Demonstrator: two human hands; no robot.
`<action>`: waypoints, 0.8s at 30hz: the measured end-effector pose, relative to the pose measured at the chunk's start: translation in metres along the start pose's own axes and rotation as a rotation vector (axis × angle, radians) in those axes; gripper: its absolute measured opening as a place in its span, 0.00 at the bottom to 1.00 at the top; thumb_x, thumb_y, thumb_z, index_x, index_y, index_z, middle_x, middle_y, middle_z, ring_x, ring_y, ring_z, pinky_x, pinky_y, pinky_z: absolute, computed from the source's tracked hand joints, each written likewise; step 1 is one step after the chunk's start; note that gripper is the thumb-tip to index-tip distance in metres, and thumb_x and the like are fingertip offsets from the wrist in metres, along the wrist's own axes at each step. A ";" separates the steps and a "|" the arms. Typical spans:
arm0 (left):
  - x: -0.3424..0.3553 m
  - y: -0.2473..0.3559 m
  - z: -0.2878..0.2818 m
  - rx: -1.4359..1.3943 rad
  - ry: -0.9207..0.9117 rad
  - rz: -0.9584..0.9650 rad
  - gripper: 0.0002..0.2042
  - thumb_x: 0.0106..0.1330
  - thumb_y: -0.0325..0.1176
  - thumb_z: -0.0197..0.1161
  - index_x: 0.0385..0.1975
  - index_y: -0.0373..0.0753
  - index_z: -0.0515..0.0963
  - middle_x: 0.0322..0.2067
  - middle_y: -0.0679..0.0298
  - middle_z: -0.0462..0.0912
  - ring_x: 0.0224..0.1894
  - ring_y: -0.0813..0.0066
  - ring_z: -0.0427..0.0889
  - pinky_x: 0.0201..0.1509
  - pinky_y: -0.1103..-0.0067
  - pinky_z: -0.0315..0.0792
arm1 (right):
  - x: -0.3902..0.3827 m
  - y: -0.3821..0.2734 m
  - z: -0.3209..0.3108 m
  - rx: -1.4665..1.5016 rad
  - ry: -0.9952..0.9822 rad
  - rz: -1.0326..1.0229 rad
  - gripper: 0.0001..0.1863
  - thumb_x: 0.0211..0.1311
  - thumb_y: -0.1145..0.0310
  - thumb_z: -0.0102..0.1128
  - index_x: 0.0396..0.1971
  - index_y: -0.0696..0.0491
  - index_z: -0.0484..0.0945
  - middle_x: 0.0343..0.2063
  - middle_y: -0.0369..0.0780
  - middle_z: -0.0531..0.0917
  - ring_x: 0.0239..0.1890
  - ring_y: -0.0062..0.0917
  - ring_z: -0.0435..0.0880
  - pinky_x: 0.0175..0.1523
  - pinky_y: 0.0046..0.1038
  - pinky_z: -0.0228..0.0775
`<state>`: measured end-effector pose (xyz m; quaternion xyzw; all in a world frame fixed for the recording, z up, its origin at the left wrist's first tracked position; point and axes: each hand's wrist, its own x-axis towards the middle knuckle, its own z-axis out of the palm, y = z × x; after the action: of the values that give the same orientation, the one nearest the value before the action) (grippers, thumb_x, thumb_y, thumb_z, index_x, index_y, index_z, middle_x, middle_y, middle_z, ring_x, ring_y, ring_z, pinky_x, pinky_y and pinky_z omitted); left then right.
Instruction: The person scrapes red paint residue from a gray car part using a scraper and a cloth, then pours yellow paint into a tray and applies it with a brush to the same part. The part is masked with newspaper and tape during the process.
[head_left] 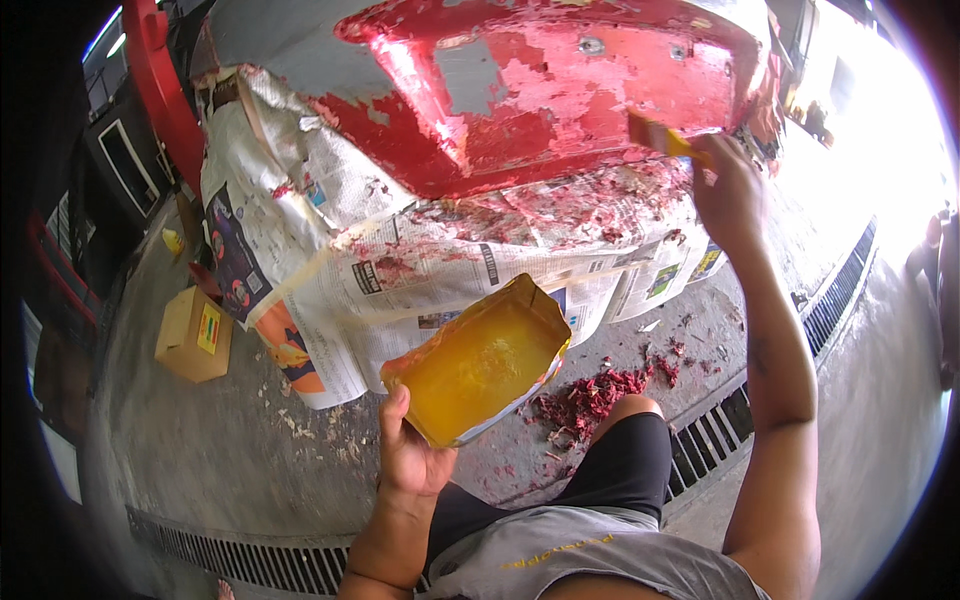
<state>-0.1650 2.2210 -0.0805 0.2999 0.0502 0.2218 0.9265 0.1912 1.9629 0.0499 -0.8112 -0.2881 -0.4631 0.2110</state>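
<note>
My left hand (408,447) grips the near corner of a cut-open rectangular container (478,372), its thumb over the rim. Yellowish liquid lies inside it. Raised at the right, my right hand (730,190) is closed round the yellow handle of a paintbrush (660,136). The brush's bristles point left, at or close to the red panel (580,90); whether they touch cannot be made out. Paint on this vehicle-like panel is wrinkled and flaking, with pink and grey patches showing. Below the panel hang taped newspaper sheets (420,270), strewn with red paint flakes.
A heap of red paint scrapings (595,400) lies on the concrete floor below the container. A cardboard box (195,335) stands at the left. Drain grates (712,440) cross the floor. A red post (160,90) rises at the far left.
</note>
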 end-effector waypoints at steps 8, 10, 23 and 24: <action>-0.006 0.008 -0.012 0.050 0.040 -0.008 0.32 0.78 0.48 0.61 0.76 0.39 0.64 0.71 0.55 0.75 0.72 0.56 0.78 0.73 0.55 0.76 | -0.011 0.002 -0.052 0.375 -0.312 0.169 0.08 0.73 0.72 0.65 0.48 0.57 0.83 0.36 0.42 0.87 0.39 0.26 0.87 0.46 0.30 0.77; -0.005 0.010 -0.011 0.063 0.066 -0.014 0.32 0.78 0.47 0.61 0.76 0.39 0.64 0.71 0.55 0.75 0.72 0.57 0.77 0.74 0.55 0.75 | -0.012 -0.012 -0.064 0.453 -0.387 0.204 0.09 0.72 0.73 0.67 0.47 0.58 0.84 0.36 0.40 0.86 0.40 0.21 0.85 0.46 0.28 0.76; 0.005 0.000 -0.005 0.155 -0.025 -0.019 0.32 0.77 0.46 0.63 0.76 0.36 0.65 0.70 0.55 0.76 0.73 0.60 0.76 0.77 0.59 0.71 | 0.007 -0.141 -0.093 0.520 -0.769 -0.478 0.12 0.54 0.75 0.82 0.38 0.54 0.88 0.35 0.39 0.89 0.40 0.31 0.90 0.47 0.32 0.81; 0.006 -0.002 -0.004 0.156 -0.025 -0.031 0.33 0.77 0.46 0.63 0.76 0.36 0.65 0.70 0.55 0.76 0.73 0.60 0.76 0.77 0.60 0.71 | 0.012 -0.149 -0.087 0.486 -0.823 -0.525 0.11 0.54 0.70 0.80 0.38 0.51 0.89 0.35 0.40 0.90 0.41 0.36 0.91 0.48 0.37 0.80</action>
<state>-0.1598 2.2243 -0.0843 0.3730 0.0605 0.1989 0.9042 0.0423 2.0245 0.1136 -0.7541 -0.6385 -0.0646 0.1394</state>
